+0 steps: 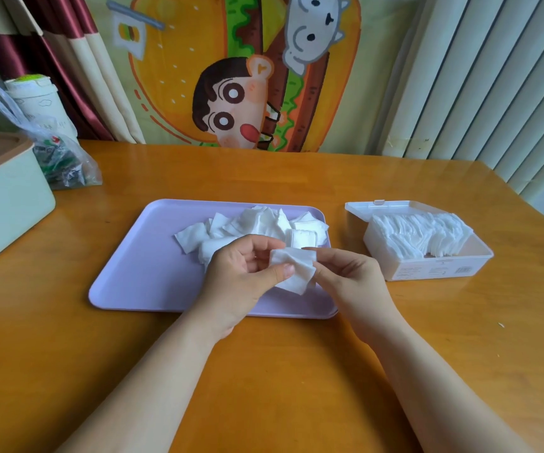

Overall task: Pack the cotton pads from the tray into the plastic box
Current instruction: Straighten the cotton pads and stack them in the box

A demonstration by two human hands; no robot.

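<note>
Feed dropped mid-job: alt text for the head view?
The left hand and right hand pinch one white square cotton pad above the lilac plastic tray, where a loose pile of pads lies. The open white plastic box holds stacked pads.

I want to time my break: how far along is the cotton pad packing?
Done: the plastic box stands open, and a thick row of packed pads fills much of it. In hand: the left hand and right hand hold one single pad above the tray. Left: a loose pile of pads lies on the tray's far right part. Well along, not finished.
</note>
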